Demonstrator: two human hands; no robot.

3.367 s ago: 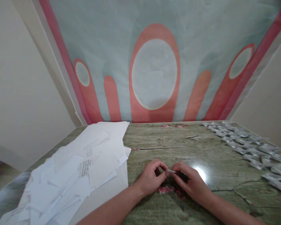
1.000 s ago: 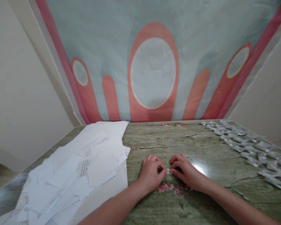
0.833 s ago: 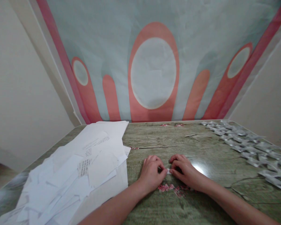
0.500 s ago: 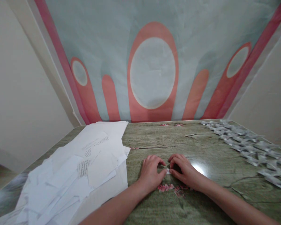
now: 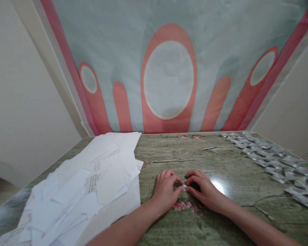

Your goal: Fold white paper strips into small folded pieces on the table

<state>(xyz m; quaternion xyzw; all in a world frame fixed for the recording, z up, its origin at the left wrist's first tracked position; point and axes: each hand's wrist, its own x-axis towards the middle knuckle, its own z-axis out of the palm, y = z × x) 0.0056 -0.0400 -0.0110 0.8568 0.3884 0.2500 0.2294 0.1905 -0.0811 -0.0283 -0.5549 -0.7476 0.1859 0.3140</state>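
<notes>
A small white piece of paper [image 5: 184, 187] shows between my fingertips, just above the table's middle. My left hand [image 5: 166, 187] pinches it from the left, thumb and index finger close together. From the right, my right hand [image 5: 201, 187] pinches the same piece with its thumb and fingers. Most of the paper is covered by the fingers, so its exact shape cannot be made out. Both forearms come in from the bottom edge, and the hands stay close to the wood-patterned table [image 5: 174, 153].
To my left lies a wide, untidy pile of white paper sheets [image 5: 74, 191], some printed. Rows of folded white paper pieces [image 5: 274, 160] stand along the table's right side. Behind the table rises a wall covering [image 5: 169, 78] with red and pale green shapes.
My fingers have curled slightly closer together around the white paper, and less of it shows. The view has shifted a little; the pile and the folded pieces look unchanged.
</notes>
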